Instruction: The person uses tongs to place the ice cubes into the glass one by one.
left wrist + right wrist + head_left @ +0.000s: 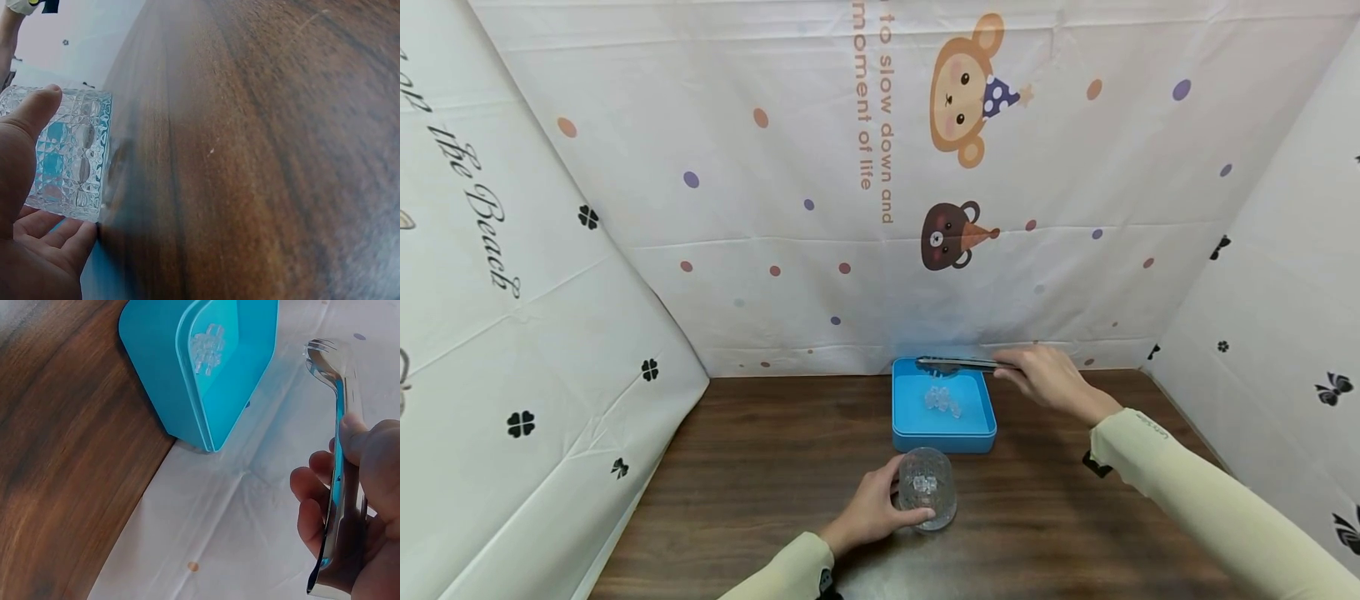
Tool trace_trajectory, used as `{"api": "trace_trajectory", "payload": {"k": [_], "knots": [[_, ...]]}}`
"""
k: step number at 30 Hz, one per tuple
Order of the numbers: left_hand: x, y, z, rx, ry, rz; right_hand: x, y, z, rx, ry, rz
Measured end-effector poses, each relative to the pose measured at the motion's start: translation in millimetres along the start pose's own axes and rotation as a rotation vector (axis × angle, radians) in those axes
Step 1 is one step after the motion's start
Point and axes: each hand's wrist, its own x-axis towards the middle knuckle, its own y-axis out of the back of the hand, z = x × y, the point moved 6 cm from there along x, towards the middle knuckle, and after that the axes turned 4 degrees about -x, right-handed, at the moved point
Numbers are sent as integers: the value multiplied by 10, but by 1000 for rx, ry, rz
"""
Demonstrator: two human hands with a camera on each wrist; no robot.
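A clear, textured drinking glass stands on the table, with a few clear pieces visible inside. My left hand holds it from the left side, thumb near and fingers behind; the left wrist view shows the patterned glass between thumb and fingers. In my right hand are metal tongs with pronged tips. In the head view the tongs lie level over the back of a blue square box. Several clear ice-like cubes sit in that box. Whether anything is between the tongs' tips, I cannot tell.
A dark wooden table carries the box and the glass. White printed cloth hangs right behind the box, and more cloth walls stand at both sides.
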Motion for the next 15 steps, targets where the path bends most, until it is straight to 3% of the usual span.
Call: {"api": "trace_trajectory", "payload": {"k": [15], "knots": [[7, -1, -5, -14, 2, 6, -211, 156, -165, 23, 6, 11]]}}
